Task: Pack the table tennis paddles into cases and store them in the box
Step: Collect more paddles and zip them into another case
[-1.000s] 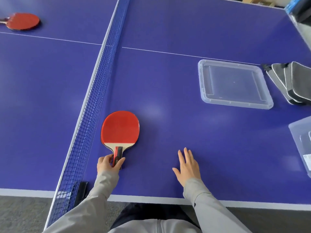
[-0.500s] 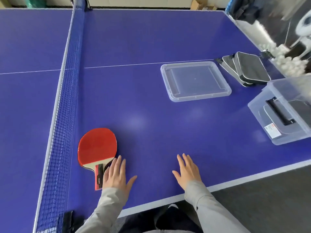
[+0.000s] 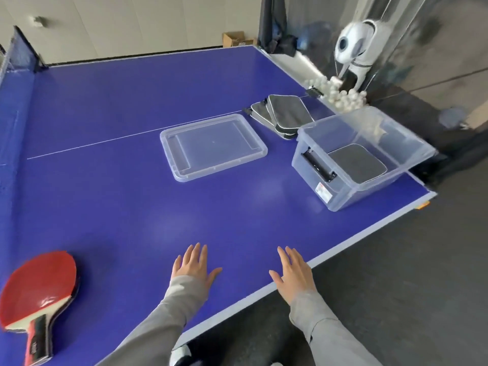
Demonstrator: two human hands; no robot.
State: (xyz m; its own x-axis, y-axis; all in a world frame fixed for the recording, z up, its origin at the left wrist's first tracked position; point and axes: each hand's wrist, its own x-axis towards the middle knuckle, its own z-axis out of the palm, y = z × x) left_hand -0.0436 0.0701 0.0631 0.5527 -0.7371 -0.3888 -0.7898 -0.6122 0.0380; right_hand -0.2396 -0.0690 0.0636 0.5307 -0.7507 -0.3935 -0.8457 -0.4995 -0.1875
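Paddle (image 3: 39, 289) red-faced, flat on blue table (image 3: 132, 207), untouched

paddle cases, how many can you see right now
4, possibly more hidden. Three lie overlapped in a stack on the blue table, beyond the clear box. One lies flat inside the box; any beneath it would be hidden.

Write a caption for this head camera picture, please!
Two empty hands rest open on the blue table, red paddle nearby, cases and clear box waiting.
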